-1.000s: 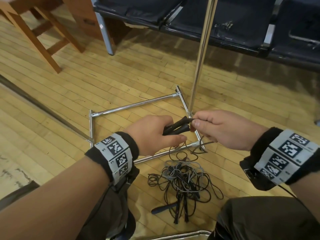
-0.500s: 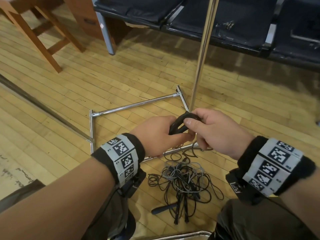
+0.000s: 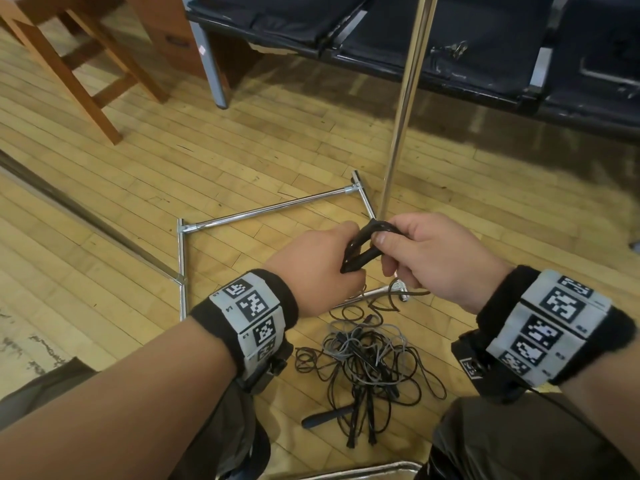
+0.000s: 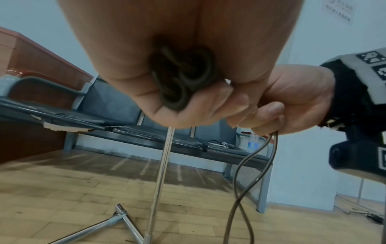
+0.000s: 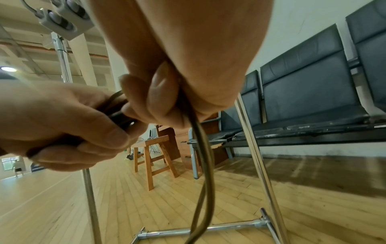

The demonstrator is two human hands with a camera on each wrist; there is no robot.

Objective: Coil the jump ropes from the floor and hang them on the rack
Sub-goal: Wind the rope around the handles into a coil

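Observation:
My left hand (image 3: 313, 268) grips the two black handles (image 3: 360, 254) of one jump rope, held above the floor. Its cord (image 4: 248, 180) hangs down in two strands from my right hand (image 3: 426, 258), which pinches a loop of that cord (image 3: 381, 226) against the handle tops. Coiled turns of cord (image 4: 183, 79) sit in my left fist in the left wrist view. A tangled pile of black and grey jump ropes (image 3: 367, 358) lies on the wood floor below my hands. The chrome rack's upright pole (image 3: 403, 109) and its floor frame (image 3: 266, 211) stand just beyond my hands.
A row of dark bench seats (image 3: 450, 32) runs behind the rack. A wooden stool (image 3: 69, 64) stands at the back left. A dark strip (image 3: 83, 216) crosses the floor at the left. My knees (image 3: 519, 441) frame the rope pile at the bottom.
My right hand has moved left and closed in on my left hand, bringing a loop of cord up over the handle tops. The pile on the floor has not moved.

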